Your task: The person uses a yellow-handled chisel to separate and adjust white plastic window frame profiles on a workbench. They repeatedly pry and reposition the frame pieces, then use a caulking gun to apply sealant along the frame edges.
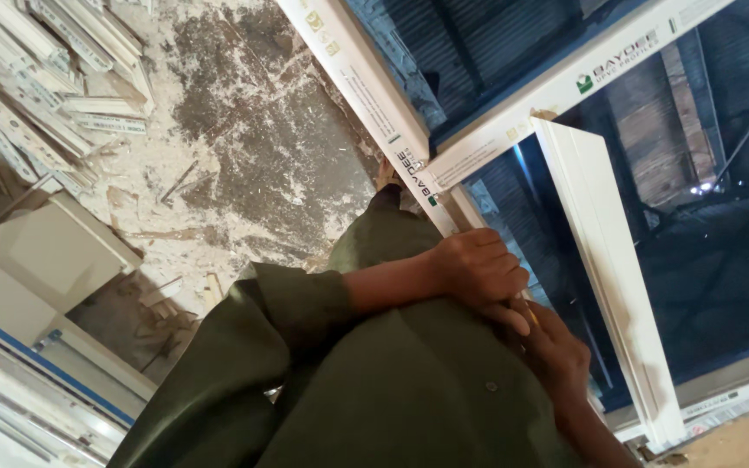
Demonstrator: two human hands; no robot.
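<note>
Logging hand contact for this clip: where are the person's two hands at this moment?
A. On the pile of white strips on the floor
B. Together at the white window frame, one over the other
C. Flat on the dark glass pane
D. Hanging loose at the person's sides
B: the left hand lies over the right hand, both close together at the white window frame, far from the pile of strips on the floor.

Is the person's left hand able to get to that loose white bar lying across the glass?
Probably yes. The left hand grips the white window frame, and the loose white bar lies just beside it on the glass, nothing between.
</note>
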